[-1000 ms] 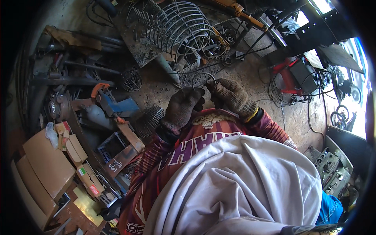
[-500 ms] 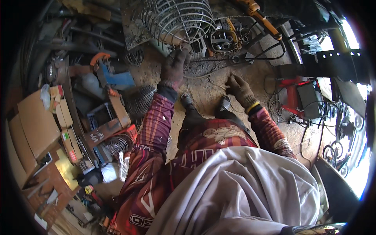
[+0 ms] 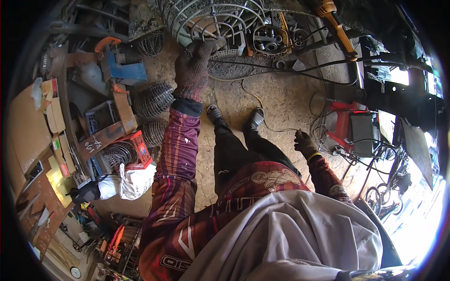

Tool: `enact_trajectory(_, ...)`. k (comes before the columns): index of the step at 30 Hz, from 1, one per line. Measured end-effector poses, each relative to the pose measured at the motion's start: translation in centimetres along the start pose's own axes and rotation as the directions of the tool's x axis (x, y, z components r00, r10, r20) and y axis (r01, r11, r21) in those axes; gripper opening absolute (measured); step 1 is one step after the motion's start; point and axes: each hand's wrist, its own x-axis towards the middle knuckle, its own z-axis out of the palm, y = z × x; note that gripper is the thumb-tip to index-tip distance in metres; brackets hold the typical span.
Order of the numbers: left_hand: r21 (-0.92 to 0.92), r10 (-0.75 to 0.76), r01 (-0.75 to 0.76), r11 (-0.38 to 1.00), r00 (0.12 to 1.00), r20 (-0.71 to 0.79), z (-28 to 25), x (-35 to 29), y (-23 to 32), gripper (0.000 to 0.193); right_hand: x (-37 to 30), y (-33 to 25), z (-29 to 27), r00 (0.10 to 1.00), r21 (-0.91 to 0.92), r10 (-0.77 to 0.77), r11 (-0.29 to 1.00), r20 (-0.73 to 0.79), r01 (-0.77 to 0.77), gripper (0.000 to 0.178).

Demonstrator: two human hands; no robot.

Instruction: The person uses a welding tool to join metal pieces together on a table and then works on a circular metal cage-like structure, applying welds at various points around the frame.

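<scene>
My gloved left hand (image 3: 193,68) reaches up to the top of the view, its fingers closed at the lower edge of a round metal wire cage (image 3: 214,21). The cage is made of curved rods and stands on a dark, gritty work surface (image 3: 146,22). The glove hides the exact point of contact. My gloved right hand (image 3: 306,144) hangs low at my right side, fingers loosely bent and apart, holding nothing. Behind it a cable (image 3: 281,130) runs across the floor.
An orange power tool (image 3: 338,28) lies at the upper right, near a tray of metal parts (image 3: 269,40). Wire coils (image 3: 152,99) and a blue and orange machine (image 3: 122,68) stand on the left. A red-framed machine (image 3: 341,124) and tangled cables are on the right.
My right hand has dropped lower and further right, away from the work surface. My left hand stays at the wire cage, while the whole view has shifted a little.
</scene>
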Motion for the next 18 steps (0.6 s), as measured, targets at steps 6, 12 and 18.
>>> enact_trajectory(6, 0.125, 0.117, -0.118, 0.985, 0.993, 0.02, -0.5, 0.2, -1.5, 0.024, 0.5, -4.0, 3.4, 0.992, -0.086, -0.103, 0.99, 0.076, 0.109, 0.049)
enact_trajectory(12, 0.078, 0.052, -0.054, 0.995, 0.998, 0.027, 0.1, -0.3, -0.2, 0.02, 1.4, -4.2, 4.5, 0.983, -0.135, -0.138, 0.979, 0.118, 0.154, 0.049)
enact_trajectory(18, 0.048, 0.192, -0.192, 0.98, 0.981, -0.004, 0.7, -0.5, 0.2, 0.024, 0.9, -3.0, 3.6, 0.989, -0.154, -0.111, 0.98, 0.093, 0.124, 0.047)
